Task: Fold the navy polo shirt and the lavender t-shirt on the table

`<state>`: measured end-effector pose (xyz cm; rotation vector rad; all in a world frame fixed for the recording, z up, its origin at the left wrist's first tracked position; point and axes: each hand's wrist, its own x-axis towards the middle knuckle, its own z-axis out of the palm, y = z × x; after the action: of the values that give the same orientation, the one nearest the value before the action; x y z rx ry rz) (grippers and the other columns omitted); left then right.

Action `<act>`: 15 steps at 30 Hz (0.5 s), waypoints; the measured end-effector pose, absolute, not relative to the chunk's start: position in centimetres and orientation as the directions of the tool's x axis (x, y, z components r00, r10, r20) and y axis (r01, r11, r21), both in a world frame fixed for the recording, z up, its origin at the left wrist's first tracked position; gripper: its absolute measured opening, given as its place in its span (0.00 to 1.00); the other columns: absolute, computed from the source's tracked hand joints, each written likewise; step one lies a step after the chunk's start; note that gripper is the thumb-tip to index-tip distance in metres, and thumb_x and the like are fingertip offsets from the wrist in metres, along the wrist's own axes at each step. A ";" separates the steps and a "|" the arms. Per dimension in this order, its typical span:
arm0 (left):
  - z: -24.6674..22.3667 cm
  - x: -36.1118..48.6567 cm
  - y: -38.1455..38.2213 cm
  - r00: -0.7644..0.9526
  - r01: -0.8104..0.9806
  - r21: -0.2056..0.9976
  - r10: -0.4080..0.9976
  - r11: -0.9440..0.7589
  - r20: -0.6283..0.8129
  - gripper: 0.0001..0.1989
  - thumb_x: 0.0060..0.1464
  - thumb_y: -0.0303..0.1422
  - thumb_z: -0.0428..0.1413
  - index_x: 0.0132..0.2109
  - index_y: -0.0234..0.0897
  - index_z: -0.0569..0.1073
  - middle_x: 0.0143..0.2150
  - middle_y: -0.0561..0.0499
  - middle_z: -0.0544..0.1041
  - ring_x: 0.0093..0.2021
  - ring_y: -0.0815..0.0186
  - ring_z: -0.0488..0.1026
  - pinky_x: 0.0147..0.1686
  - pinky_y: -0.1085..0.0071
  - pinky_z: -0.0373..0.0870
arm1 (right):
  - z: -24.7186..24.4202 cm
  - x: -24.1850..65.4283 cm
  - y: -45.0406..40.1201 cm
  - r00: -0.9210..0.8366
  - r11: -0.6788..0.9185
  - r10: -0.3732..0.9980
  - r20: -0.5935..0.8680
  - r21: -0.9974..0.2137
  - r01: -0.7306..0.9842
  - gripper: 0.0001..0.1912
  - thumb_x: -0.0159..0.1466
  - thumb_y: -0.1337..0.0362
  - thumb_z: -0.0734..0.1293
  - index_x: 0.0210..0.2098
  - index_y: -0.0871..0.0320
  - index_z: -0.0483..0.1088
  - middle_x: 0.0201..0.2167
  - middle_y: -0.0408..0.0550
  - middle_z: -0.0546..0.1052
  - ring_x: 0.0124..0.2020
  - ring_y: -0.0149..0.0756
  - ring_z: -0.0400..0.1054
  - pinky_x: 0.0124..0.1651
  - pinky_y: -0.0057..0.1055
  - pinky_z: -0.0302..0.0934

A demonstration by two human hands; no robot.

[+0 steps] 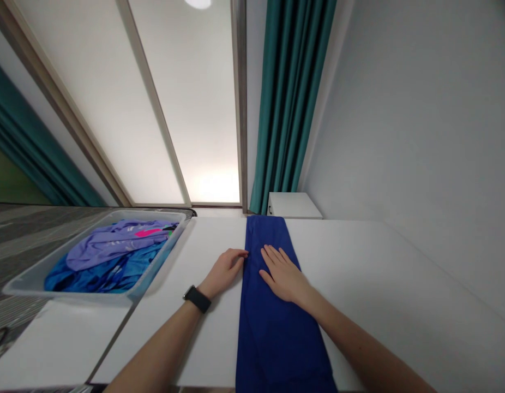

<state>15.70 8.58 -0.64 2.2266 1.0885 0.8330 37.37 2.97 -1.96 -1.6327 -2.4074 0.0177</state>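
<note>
A long strip of dark blue cloth (277,338) lies lengthwise over the white table, running from its far edge to the near edge. My right hand (284,275) rests flat on the cloth's upper part with its fingers stretched out. At the cloth's left edge, my left hand (224,270) has its fingertips pressed together at the border, the thumb close to the index finger. A dark watch is on my left wrist.
A clear plastic bin (154,273) with purple and blue clothes (113,245) stands at the left. Behind the white table (371,262) are a small white cabinet (295,205) and a green curtain (291,103). A grey wall rises at the right.
</note>
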 end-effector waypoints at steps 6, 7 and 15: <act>-0.7 15.7 8.6 0.433 0.446 0.772 0.864 -0.453 0.257 0.15 0.62 0.38 0.48 0.48 0.39 0.75 0.41 0.48 0.81 0.44 0.59 0.77 0.51 0.60 0.70 | -1.6 37.3 2.9 -0.355 0.376 0.923 0.149 -0.149 0.915 0.32 0.72 0.52 0.50 0.69 0.61 0.50 0.70 0.55 0.50 0.71 0.43 0.41 0.70 0.47 0.39; -0.8 15.7 8.9 0.409 0.423 0.807 0.881 -0.413 0.237 0.16 0.62 0.39 0.48 0.49 0.38 0.75 0.40 0.48 0.81 0.43 0.60 0.77 0.49 0.61 0.70 | -1.5 37.3 2.9 -0.355 0.376 0.923 0.152 -0.149 0.914 0.31 0.72 0.52 0.50 0.69 0.60 0.50 0.70 0.54 0.50 0.71 0.43 0.41 0.70 0.47 0.39; -1.2 18.0 16.6 0.333 0.403 0.874 0.933 -0.272 0.137 0.19 0.59 0.33 0.45 0.51 0.26 0.71 0.36 0.41 0.81 0.34 0.64 0.76 0.38 0.68 0.72 | -1.6 37.1 2.7 -0.353 0.375 0.923 0.155 -0.151 0.915 0.29 0.72 0.53 0.51 0.69 0.57 0.52 0.70 0.54 0.51 0.71 0.44 0.42 0.70 0.47 0.40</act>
<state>17.95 16.64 -1.20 1.8333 1.1819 0.8752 37.07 2.68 -1.58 -1.6445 -2.4204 0.0551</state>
